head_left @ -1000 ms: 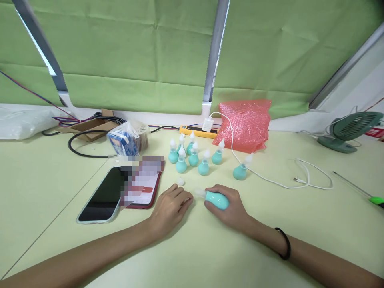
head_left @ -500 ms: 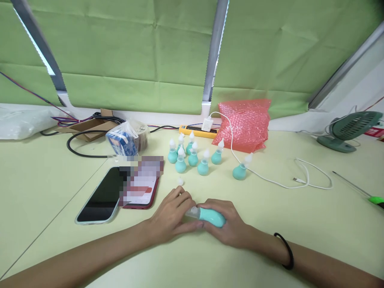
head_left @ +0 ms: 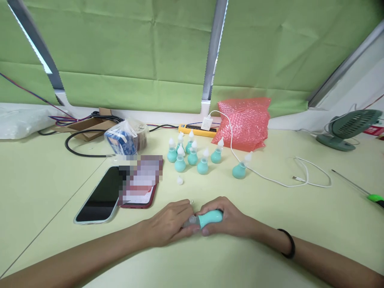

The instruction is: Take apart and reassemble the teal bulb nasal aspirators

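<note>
A teal bulb nasal aspirator [head_left: 211, 218] lies sideways between my hands, low over the near part of the table. My right hand [head_left: 229, 218] wraps its teal bulb from the right, thumb below. My left hand [head_left: 171, 224] closes around the clear nozzle end, so most of that end is hidden. A tiny whitish piece [head_left: 192, 202] shows at my left fingers; whether they touch it I cannot tell. Beyond my hands, a small white tip [head_left: 180, 181] sits on the table. Several upright teal aspirators [head_left: 192, 157] with white tips stand behind it, one [head_left: 239, 171] apart and leaning right.
Two phones, a black-screened one [head_left: 100, 196] and a red-cased one [head_left: 153, 196], lie at the left. Behind are a plastic-wrapped pack [head_left: 121, 141], a yellow power strip [head_left: 195, 131] and a pink bubble-wrap bag [head_left: 244, 124]. A white cable [head_left: 270, 184], screwdriver [head_left: 349, 182] and green fan [head_left: 349, 128] are at right.
My left hand has drawn slightly left and its fingers have lowered. The aspirator has turned so its bulb end sits higher. The tiny whitish piece now shows beside my left fingers.
</note>
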A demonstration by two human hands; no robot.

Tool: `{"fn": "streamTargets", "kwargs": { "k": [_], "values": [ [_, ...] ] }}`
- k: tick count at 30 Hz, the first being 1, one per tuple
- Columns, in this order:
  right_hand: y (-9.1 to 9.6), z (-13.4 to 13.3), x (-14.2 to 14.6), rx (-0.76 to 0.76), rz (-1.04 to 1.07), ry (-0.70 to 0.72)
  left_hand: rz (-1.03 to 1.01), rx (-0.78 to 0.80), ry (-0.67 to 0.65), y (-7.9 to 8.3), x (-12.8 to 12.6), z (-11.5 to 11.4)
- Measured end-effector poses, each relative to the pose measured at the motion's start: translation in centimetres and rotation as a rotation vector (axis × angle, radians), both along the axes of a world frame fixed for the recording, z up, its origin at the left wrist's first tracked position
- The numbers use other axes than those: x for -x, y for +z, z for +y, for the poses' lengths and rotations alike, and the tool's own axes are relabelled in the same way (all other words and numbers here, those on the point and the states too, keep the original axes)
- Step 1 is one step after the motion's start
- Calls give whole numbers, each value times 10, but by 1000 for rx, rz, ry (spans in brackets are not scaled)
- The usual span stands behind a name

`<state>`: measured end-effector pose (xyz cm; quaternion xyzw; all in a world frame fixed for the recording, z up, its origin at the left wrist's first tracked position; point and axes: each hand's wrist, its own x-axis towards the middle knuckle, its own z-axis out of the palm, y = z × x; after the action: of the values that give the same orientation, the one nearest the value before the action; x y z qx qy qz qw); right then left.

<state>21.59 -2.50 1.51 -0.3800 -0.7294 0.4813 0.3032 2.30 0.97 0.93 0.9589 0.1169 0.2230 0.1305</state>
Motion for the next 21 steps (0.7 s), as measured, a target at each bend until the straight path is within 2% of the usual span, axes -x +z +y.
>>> {"fn": "streamTargets", "kwargs": {
  "k": [2,4,9,13,15,17,21],
  "values": [
    [1,5,-2,143,15,44,-6,13,-8,0,0,0],
    [2,9,-4,216,35,68,-19,27,-15,1,-2,-1],
    [2,14,-9,298,48,118,-75,95,-21,4,-2,-3],
    [1,19,-14,378,213,101,-219,133,44,4,0,-3],
    [-1,21,-15,385,310,31,-271,127,161,4,-1,-3],
    [-3,21,-15,329,353,-83,-280,113,276,4,-3,-2],
    [-6,23,-15,51,313,-403,-174,66,422,1,-7,0]
  ]
}}
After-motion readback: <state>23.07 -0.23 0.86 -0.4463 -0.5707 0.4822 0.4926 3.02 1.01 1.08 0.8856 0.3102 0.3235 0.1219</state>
